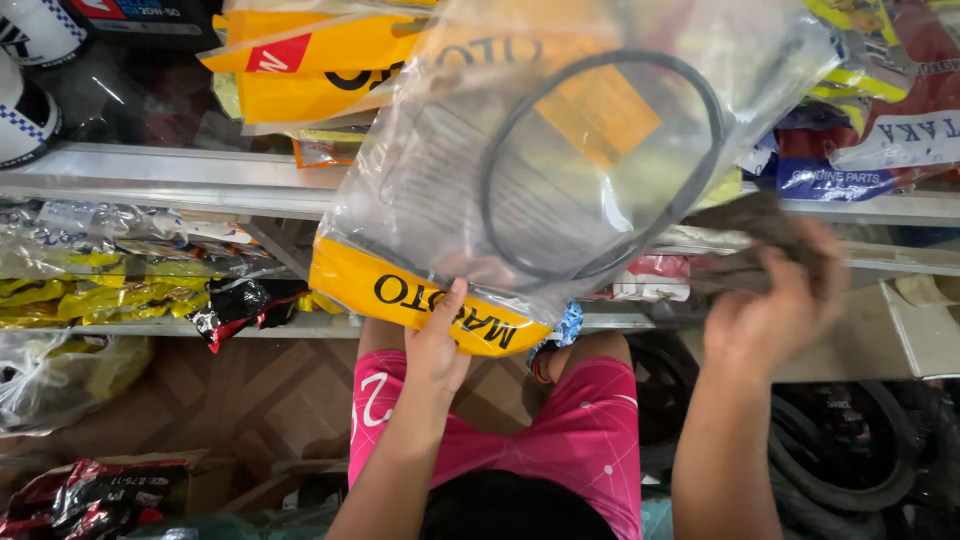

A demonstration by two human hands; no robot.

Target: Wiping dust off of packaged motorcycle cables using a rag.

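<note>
Grip first: the left hand [437,345] pinches the bag [520,170] only at its yellow bottom strip, thumb in front and the other fingers hidden behind. The right hand [775,300] is clenched around a brown rag [755,235], which is pressed to the right edge of the same bag. The bag is clear plastic, held up and tilted in front of the metal shelf [180,170], and a black ring [600,165] sits loose inside it.

What could go wrong, as I judge it: the hold is at one narrow edge only, so the big slippery bag may twist or slide out of the fingers if the rag pushes hard across it. Then it would fall on the pink lap [590,430] or on the floor. The bag also stands very near the yellow packs [300,70] on the shelf behind; a wide wiping move could knock them. Whether the top of the bag is sealed I cannot tell; if it is open, tilting more could let the ring drop out.
</note>
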